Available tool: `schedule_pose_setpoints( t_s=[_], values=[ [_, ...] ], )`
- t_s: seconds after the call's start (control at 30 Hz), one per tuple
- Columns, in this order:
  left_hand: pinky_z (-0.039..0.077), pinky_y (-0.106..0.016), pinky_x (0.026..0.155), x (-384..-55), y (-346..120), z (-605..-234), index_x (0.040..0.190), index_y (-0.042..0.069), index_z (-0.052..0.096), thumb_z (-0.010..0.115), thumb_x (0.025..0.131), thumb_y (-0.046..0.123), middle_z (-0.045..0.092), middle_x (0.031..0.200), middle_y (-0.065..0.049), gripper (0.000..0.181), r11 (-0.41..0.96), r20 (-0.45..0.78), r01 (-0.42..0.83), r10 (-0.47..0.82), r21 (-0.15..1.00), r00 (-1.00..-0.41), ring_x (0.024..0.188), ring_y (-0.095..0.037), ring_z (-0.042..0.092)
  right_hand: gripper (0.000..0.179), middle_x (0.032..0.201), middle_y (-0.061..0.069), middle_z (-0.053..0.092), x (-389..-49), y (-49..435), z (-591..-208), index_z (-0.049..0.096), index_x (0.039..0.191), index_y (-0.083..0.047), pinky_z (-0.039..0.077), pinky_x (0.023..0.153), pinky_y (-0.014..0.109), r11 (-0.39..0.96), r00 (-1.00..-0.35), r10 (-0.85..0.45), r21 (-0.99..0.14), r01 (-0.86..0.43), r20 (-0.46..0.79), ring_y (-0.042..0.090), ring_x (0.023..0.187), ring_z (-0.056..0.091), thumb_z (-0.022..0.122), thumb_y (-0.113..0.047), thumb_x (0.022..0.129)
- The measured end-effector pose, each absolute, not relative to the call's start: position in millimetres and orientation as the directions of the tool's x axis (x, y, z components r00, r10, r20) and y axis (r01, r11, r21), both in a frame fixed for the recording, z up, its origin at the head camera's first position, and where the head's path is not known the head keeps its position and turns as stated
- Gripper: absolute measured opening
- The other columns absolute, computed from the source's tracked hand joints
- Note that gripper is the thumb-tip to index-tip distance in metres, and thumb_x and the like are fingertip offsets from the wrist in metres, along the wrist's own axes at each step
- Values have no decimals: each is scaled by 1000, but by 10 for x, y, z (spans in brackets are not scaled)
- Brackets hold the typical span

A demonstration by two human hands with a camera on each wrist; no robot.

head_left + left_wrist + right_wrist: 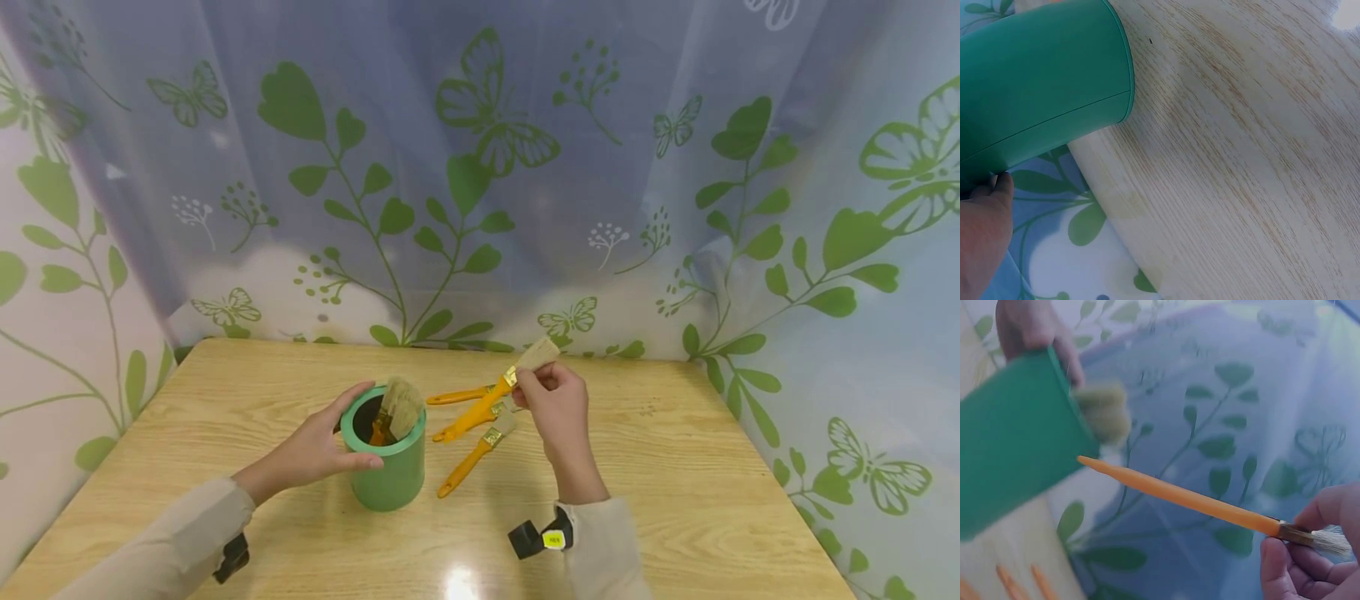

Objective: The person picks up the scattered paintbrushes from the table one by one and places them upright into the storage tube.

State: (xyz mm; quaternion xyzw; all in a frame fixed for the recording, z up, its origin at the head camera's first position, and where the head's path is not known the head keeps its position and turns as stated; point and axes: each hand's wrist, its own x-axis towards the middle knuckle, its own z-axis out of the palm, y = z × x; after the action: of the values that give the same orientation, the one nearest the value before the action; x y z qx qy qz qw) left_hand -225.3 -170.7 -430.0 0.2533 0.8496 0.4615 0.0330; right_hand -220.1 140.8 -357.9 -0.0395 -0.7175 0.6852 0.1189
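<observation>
My left hand [315,446] grips a green cylindrical container [390,483] near its top, thumb on the near side and fingers round the back. Paintbrush bristles [406,407] stick up over its rim, with an orange handle down inside. To the right of the container, my right hand [558,412] pinches a paintbrush [1191,499] at its metal band, thumb against fingers. Its orange handle slants down left towards the container, bristles up right. Below it on the table lie more orange-handled paintbrushes [467,468], partly hidden by the held one.
The wooden table [675,500] ends at a curtain [480,250] printed with leaves and butterflies, which hangs along the back and both sides. A black wrist camera [527,540] is strapped at my right sleeve, another [232,557] at the left.
</observation>
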Motion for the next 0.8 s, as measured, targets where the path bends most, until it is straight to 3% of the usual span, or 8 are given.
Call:
schedule_pose_setpoints(
  t_s=[0.27,0.53,0.8],
  values=[
    [39,-60,100,-2256,-1713,-4304,153,13,20,81,77,33,43,144,-19,99,435,189,410,465,802,-865,128,-39,46,11,77,10,63,-2039,1081,-3400,61,88,4,58,65,29,27,-943,179,-960,-279,279,19,68,64,65,-6,89],
    [38,-58,102,-2263,-1725,-4304,153,15,20,80,79,32,41,147,-16,97,421,185,405,473,812,-862,131,-36,44,14,80,8,65,-2004,724,-3515,64,86,-5,53,62,25,173,-904,121,-905,-388,410,16,69,61,68,-18,88],
    [39,-58,101,-2256,-1725,-4307,153,13,20,80,79,31,43,145,-15,97,411,196,414,475,812,-858,128,-35,47,10,78,3,66,-1960,508,-3665,62,86,-9,54,61,24,277,-889,66,-865,-419,452,11,68,62,66,-18,89]
  ],
)
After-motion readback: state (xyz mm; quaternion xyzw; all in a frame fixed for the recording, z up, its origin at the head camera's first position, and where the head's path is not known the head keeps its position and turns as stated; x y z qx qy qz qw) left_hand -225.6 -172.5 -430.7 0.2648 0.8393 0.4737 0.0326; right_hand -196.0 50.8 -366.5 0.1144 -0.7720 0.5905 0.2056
